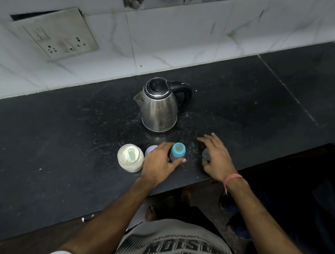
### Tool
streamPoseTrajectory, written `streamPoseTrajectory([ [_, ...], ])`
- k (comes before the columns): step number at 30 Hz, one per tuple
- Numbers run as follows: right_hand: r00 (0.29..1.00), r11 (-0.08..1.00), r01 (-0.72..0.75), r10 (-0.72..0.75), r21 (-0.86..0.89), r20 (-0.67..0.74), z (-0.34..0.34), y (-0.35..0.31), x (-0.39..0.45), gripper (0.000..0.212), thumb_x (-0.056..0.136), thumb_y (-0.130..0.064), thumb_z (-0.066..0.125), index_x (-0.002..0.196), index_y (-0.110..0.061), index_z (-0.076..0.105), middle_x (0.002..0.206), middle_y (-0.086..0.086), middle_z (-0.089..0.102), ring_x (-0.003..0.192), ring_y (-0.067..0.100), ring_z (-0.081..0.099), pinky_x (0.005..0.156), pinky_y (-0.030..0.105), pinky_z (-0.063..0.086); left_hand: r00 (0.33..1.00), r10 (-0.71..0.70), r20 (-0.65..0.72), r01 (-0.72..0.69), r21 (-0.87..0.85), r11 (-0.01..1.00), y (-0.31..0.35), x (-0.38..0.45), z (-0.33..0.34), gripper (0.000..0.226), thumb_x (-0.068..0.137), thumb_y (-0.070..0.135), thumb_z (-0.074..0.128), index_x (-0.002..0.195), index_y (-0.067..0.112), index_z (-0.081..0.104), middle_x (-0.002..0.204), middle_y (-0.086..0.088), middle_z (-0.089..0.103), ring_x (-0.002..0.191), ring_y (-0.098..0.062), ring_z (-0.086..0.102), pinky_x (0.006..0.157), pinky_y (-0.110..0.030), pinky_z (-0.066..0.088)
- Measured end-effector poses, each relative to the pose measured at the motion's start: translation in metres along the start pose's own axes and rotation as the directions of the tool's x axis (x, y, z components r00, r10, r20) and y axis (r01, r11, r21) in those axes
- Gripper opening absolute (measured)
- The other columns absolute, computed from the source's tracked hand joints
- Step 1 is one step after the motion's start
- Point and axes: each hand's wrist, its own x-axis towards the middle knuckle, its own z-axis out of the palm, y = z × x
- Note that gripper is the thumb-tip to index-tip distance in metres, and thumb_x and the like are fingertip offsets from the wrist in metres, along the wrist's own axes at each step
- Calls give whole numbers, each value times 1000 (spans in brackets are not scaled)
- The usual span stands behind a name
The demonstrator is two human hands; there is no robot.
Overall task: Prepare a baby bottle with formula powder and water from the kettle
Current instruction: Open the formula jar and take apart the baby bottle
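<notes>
Black stone counter [67, 131] runs across the view, white marble-look tiled wall [178, 40] behind it with a grubby socket plate [55, 33] up and to the left of the kettle.

Landmark: steel kettle [159, 106], upright mid-counter, black lid closed, spout pointing left, black handle on the right. No base visible under it.

Everything else sits in a row in front of the kettle, nearer the counter edge:

- Formula jar [130, 160]: front-left of the kettle, lid off, white powder inside, pale green scoop lying in the powder.
- Jar lid [151, 149]: pale, round, between the jar and the bottle, partly hidden under the left hand.
- Baby bottle [177, 152]: directly in front of the kettle, well apart from it, upright, dark body, teal collar with nipple on.
- Small greyish cap-like piece [205, 154]: front-right of the kettle, mostly covered by the right hand. Can't tell exactly what it is.

Left hand [158, 161]: fingers curled round the far side of the bottle, thumb pressed on the near side. It grips the bottle, which stands on the counter.

Right hand [216, 157]: fingers spread and extended toward the kettle, thumb side at the grey piece. Whether the thumb pinches it or only touches it, I cannot tell. Pink thread band [232, 178] on that wrist.
</notes>
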Motion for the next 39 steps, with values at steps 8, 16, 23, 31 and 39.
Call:
streamPoseTrajectory([
  [8,997,993,52,-46,-104,61,-21,-96,0,61,90,-73,73,137,-36,62,126,-11,62,110,16,66,92,39,53,999,-12,-31,12,-18,1000,-3,-2,9,43,94,38,76,137,29,74,108,12,82,97,-14,74,75,-28,46],
  [16,996,886,18,26,-464,87,-25,-128,13,54,99,-61,70,133,-21,60,128,6,69,115,33,71,92,46,54,997,71,27,-70,-47,996,-14,5,13,25,94,33,73,120,33,75,89,23,68,77,-4,59,67,-16,40],
  [23,1000,832,10,3,-554,23,-8,-148,8,26,105,-32,68,126,-16,69,123,7,67,101,26,75,78,37,52,997,78,28,-76,-89,993,-15,10,13,21,88,22,76,101,34,64,83,6,76,67,-7,51,63,-32,43],
  [31,985,876,104,-24,-471,172,-21,-149,13,34,97,-20,76,130,-21,67,125,6,71,115,31,71,90,44,56,996,42,76,-35,-89,995,-18,10,15,30,84,50,54,96,25,66,73,3,71,64,-17,51,65,-39,44],
  [39,979,818,54,69,-573,190,-31,-149,26,46,100,-52,74,129,-18,68,122,8,72,111,28,70,92,42,54,997,5,78,3,-101,995,-16,17,11,62,83,62,60,133,30,78,113,10,86,103,-13,79,92,-32,56],
])
